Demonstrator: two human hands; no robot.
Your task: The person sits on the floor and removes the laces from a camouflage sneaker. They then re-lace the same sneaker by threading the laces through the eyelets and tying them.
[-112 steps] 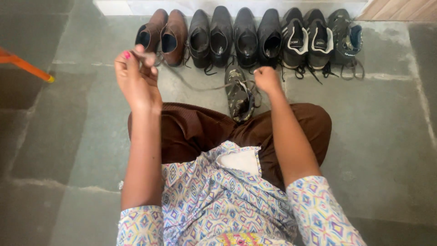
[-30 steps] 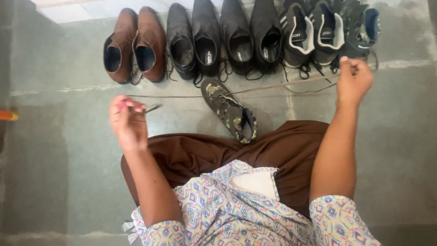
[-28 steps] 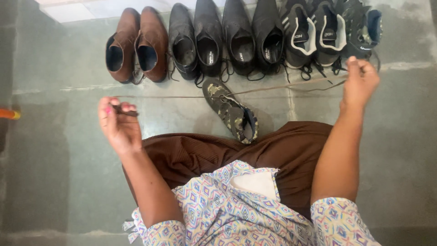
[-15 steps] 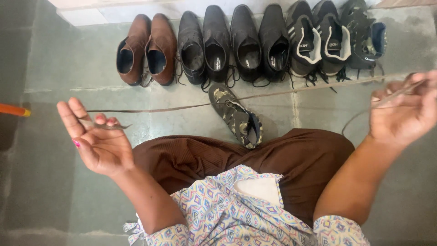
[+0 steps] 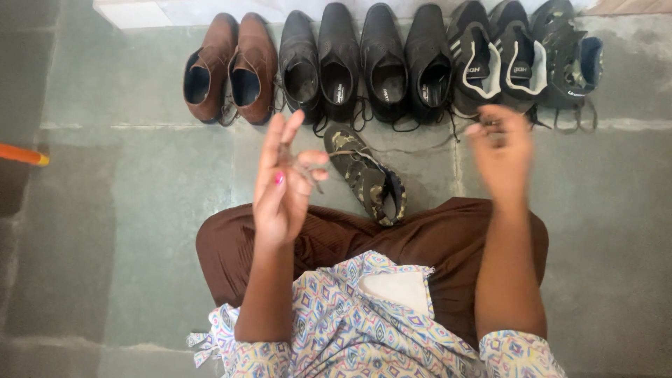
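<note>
Fingers (image 5: pixel 280 143) of the left hand (image 5: pixel 282 185) are standing mostly straight and apart, thumb and a curled finger pinching one end of the shoelace (image 5: pixel 302 168) — dark, thin, dangling a short tail. Right hand (image 5: pixel 499 150) is blurring; fingers look loosely curled, and I cannot tell whether they are clamped on the other lace end.

Judgement: the lace is being gathered or evened up, both hands closing toward the middle. Next move probably needs the two ends matched, then a tip fed into an eyelet — steady pinch, lace kept slack-free.

Nearest on the floor (image 5: pixel 140 210), just past the knees in brown trousers (image 5: pixel 434 238), the camouflage shoe (image 5: pixel 366 175) is lying alone. Its long axis is running diagonally, toe pointing away toward the far-left, open heel end toward the near-right, close to the lap. A thin run of lace seems to be trailing from its toe area toward the right hand, faint.

Further out, along the far edge of the floor by the pale step, a row is standing toes away: brown boots (image 5: pixel 227 70), black dress shoes (image 5: pixel 364 63), black-and-white sneakers (image 5: pixel 497 59), and one more camouflage shoe (image 5: pixel 570 56) at the right end.
</note>
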